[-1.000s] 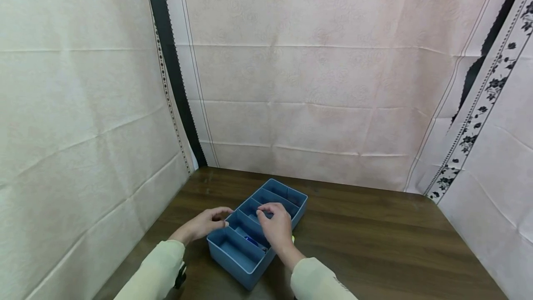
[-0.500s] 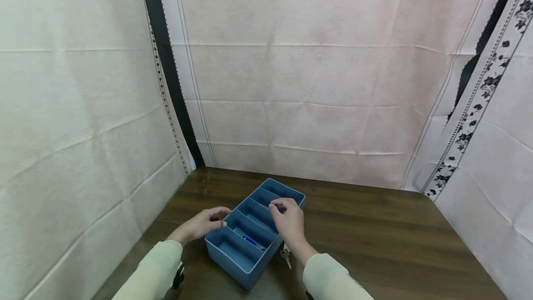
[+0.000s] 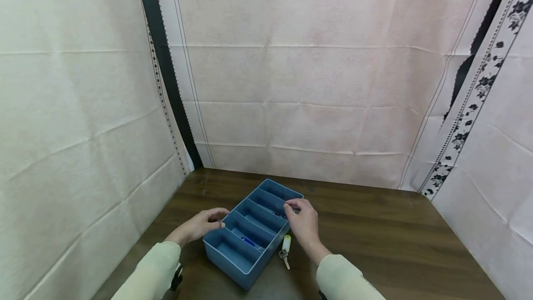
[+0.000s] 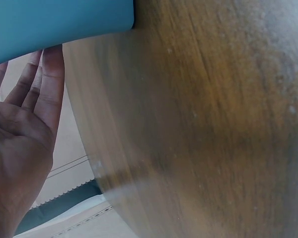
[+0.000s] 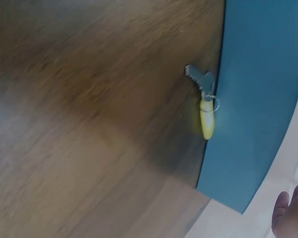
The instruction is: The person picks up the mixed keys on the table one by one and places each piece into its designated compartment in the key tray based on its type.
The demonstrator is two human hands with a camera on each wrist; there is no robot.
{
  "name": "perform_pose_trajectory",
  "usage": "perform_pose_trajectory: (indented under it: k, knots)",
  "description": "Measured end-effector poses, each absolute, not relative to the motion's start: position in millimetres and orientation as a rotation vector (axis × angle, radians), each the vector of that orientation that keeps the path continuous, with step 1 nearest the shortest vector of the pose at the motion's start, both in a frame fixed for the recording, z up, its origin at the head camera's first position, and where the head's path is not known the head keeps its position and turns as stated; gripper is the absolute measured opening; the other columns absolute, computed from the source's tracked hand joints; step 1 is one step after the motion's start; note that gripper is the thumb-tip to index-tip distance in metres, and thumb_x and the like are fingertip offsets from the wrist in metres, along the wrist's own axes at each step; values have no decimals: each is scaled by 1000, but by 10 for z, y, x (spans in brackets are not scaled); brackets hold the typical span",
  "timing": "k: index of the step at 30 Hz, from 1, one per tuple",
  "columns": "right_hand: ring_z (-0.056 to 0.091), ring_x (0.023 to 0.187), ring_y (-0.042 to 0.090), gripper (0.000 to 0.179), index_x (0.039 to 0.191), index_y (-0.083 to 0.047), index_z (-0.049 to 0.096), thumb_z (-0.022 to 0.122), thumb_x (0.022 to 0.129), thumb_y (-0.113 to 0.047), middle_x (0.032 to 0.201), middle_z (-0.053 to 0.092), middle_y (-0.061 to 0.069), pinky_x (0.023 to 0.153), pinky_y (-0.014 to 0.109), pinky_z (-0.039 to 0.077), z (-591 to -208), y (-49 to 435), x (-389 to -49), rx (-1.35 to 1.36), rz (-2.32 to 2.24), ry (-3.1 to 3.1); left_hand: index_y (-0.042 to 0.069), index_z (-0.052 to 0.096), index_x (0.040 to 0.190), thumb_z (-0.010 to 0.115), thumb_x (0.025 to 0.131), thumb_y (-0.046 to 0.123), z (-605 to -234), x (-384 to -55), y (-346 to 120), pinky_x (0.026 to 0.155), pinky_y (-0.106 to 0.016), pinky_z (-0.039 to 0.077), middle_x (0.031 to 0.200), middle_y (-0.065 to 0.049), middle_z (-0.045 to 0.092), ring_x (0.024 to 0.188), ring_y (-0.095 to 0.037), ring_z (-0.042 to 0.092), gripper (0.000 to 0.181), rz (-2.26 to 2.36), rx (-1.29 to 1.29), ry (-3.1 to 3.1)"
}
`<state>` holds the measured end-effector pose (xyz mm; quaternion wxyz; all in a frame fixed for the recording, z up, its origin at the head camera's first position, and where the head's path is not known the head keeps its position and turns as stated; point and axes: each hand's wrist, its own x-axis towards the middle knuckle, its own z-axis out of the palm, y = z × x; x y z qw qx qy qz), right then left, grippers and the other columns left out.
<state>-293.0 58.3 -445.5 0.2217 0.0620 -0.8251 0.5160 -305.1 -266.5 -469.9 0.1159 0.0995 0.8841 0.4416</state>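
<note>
A blue divided box (image 3: 225, 263) stands at an angle on the table. My left hand (image 3: 199, 226) rests at its left rim; in the left wrist view, fairly straight fingers (image 4: 50, 74) reach the box's outer wall. Over the right rim, farther back, is my right hand (image 3: 306, 226), thumb and forefinger close together. Whether anything is between them I cannot tell. A small dark item (image 3: 278, 215) shows in the compartment beside those fingertips. Nearer me, another compartment holds a slim blue item (image 3: 249, 241) with a pale end.
A key with a yellow-edged tag (image 3: 286, 243) lies on the wooden table (image 3: 374, 244), close against the box's right side. Pale cloth (image 3: 312, 82) hangs behind the table and at both sides.
My right hand has moved right, from above the box's middle to its right rim. The key and its tag have come into full view. My left hand has stayed at the left rim.
</note>
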Motion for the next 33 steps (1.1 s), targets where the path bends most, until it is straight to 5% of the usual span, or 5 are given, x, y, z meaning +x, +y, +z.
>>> perform_pose_trajectory:
  k: [33]
  knots:
    - [62, 88, 16, 6, 89, -12, 75, 75, 89, -18, 96, 66, 0, 79, 37, 49, -5000, 974, -2756, 154, 1341, -2475, 25, 58, 133, 64, 97, 29, -4701, -3043, -2654, 91, -54, 47, 117, -3, 61, 103, -23, 57, 37, 1292, 232, 2603]
